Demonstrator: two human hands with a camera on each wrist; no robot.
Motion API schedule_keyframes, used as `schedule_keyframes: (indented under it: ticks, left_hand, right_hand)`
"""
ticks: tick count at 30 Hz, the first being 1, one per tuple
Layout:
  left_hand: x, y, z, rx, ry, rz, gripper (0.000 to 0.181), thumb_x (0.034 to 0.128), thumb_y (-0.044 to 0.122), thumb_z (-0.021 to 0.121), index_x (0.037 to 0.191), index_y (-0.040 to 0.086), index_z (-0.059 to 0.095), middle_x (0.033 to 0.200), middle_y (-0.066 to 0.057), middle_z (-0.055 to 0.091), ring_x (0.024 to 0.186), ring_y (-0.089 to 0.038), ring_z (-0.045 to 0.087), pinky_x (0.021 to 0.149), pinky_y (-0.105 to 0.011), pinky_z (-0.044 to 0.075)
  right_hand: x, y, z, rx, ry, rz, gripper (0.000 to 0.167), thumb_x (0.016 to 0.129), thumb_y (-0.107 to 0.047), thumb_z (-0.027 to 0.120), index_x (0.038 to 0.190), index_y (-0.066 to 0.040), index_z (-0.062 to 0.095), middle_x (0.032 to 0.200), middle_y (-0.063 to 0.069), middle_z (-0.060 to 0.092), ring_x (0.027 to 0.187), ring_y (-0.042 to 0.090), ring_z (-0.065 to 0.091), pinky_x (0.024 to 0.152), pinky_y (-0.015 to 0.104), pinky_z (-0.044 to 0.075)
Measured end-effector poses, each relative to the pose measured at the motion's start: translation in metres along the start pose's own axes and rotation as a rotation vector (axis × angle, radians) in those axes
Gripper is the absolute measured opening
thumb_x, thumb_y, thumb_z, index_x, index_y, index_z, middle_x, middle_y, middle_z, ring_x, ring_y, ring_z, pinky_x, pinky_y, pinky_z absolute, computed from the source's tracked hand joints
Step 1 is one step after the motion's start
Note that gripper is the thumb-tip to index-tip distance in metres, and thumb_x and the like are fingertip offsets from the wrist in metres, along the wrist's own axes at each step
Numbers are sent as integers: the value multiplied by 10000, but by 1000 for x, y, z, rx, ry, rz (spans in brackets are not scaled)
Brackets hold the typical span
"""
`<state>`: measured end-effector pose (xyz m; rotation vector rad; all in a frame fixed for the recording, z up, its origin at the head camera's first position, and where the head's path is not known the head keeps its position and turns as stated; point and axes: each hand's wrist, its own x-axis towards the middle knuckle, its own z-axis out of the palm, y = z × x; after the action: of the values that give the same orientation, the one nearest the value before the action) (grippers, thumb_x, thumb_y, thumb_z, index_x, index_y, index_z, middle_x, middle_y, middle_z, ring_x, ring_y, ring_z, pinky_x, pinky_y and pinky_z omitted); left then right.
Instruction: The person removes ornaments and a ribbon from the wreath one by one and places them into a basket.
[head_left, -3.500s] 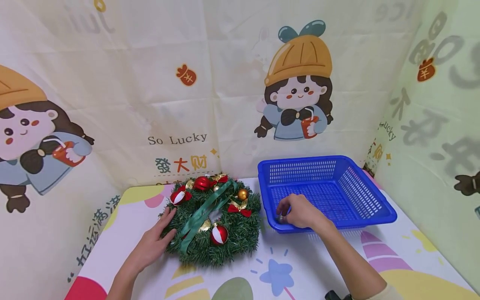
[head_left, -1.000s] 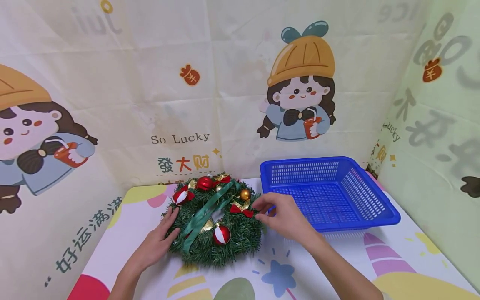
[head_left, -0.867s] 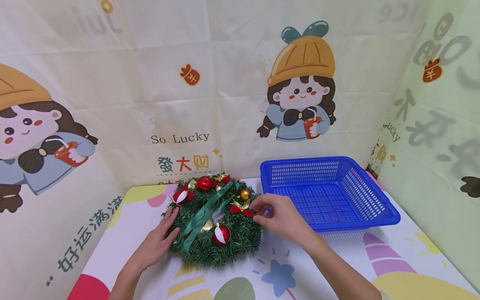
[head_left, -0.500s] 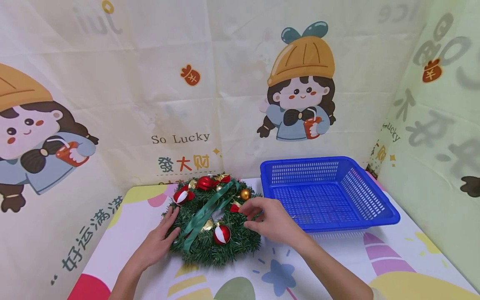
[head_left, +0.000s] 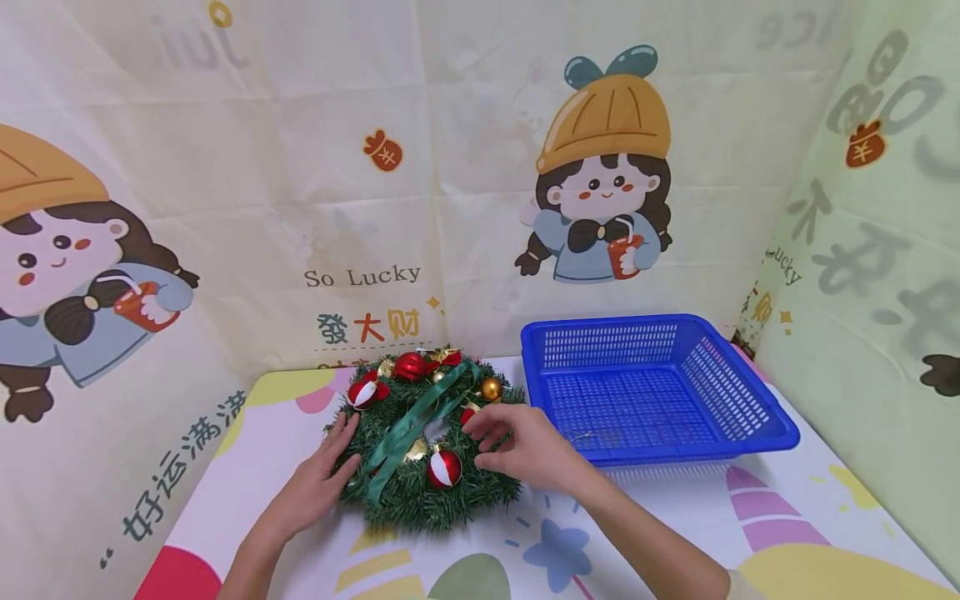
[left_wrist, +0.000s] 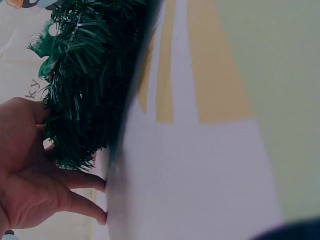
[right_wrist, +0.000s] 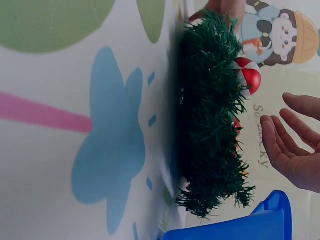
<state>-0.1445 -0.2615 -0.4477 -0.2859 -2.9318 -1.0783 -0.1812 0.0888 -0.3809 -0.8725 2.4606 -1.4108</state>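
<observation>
Right hand [head_left: 525, 446] — wreath [head_left: 416, 493] lies below (apparently apart).

Head view, wall cloth [head_left: 465, 200]: I read "So Lucky" [head_left: 363, 276] and "發大财" [head_left: 367, 327] mid-frame, "好运满满" [head_left: 193, 446] lower left, cut-off "ucky" [head_left: 784, 267] at right. Upper-left lettering [head_left: 198, 46] faint.

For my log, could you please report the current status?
Left hand touching wreath. Right hand above it, empty. Wreath flat on table. Right hand partly covering red bow.
</observation>
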Motion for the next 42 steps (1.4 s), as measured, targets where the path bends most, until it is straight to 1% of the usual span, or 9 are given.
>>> schedule_keyframes:
  ticks: [6,10,16,21,27,34,42]
  left_hand:
    - [0,0,0,-4,0,1,653,1116,316,498,1669,101,226,1731,-238,111,1540,-539,191,1167,-739,273]
    - [0,0,0,-3,3,0,650,1117,311,498,1669,102,227,1730,-239,113,1538,-538,197,1167,-738,274]
    - [0,2,-1,-5,4,-1,651,1117,307,499,1670,103,224,1732,-237,108,1540,-534,196,1168,-735,275]
    - [0,1,-1,-1,5,-3,652,1116,309,499,1670,99,225,1730,-240,111,1537,-537,199,1167,-736,275]
    - [-1,1,-1,-7,5,1,653,1116,308,499,1669,96,223,1731,-239,107,1534,-541,200,1167,-739,269]
    - [-2,1,1,-10,2,-6,657,1116,313,500,1670,98,221,1733,-235,104,1535,-539,198,1167,-740,270]
    - [-2,2,0,-10,0,-9,660,1116,318,499,1673,106,214,1734,-231,98,1536,-541,191,1166,-744,266]
  right_hand:
    - [4,4,7,37,-41,-8,336,863,-12,823,1179,-80,731,1085,109,739,929,201,706,787,262,615]
    - [8,5,11,43,-59,-10,342,860,-16,829,1182,-61,726,1086,113,731,957,235,716,794,241,613]
    - [11,5,14,53,-78,3,332,861,-39,835,1175,-84,736,1139,94,726,1028,277,706,810,216,602]
    - [12,5,17,48,-92,21,340,863,-46,832,1183,-114,739,1186,62,710,1066,265,690,824,210,592]
    - [14,6,22,30,-106,24,345,862,-73,843,1184,-146,743,1184,32,712,1060,247,691,816,204,584]
    - [16,7,27,19,-114,2,345,857,-67,851,1178,-131,742,1194,38,716,1051,270,706,795,203,581]
    - [18,5,31,22,-134,14,358,851,-43,851,1181,-130,745,1138,32,709,990,232,719,760,186,587]
